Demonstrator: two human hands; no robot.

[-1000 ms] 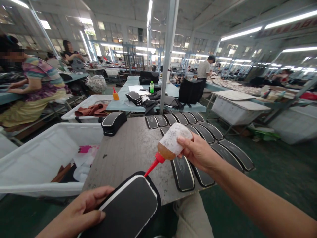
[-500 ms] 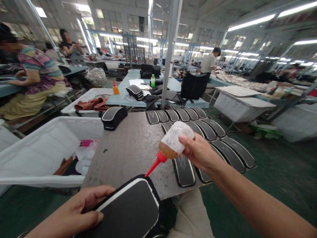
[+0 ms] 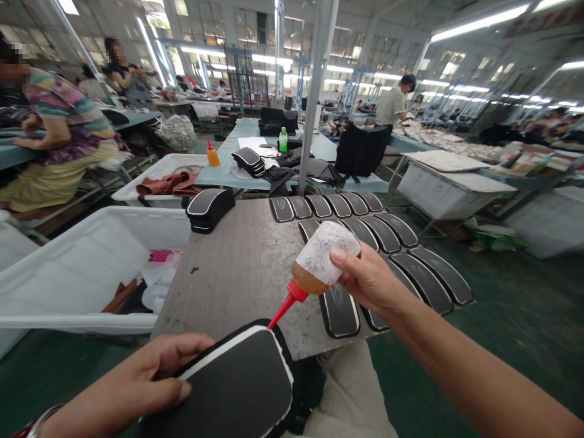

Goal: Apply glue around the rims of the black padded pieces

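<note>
My right hand (image 3: 370, 281) grips a squeeze bottle (image 3: 319, 260) of amber glue, tilted down to the left. Its red nozzle tip touches the top edge of a black padded piece (image 3: 237, 383) with a white border. My left hand (image 3: 137, 386) holds that piece by its left side at the near edge of the grey table (image 3: 237, 267), thumb on top. Several similar black pieces (image 3: 392, 243) lie in rows on the right half of the table. A short stack of such pieces (image 3: 208, 208) sits at the table's far left corner.
A large white bin (image 3: 86, 274) with scraps stands to the left. A metal post (image 3: 314, 97) rises behind the table. Beyond it is a blue-green table (image 3: 246, 170) with bottles and black material. Other people work at benches left and far right.
The view has tilted slightly. The bottle and padded piece stay nearly in place, with the nozzle still at the piece's top edge.
</note>
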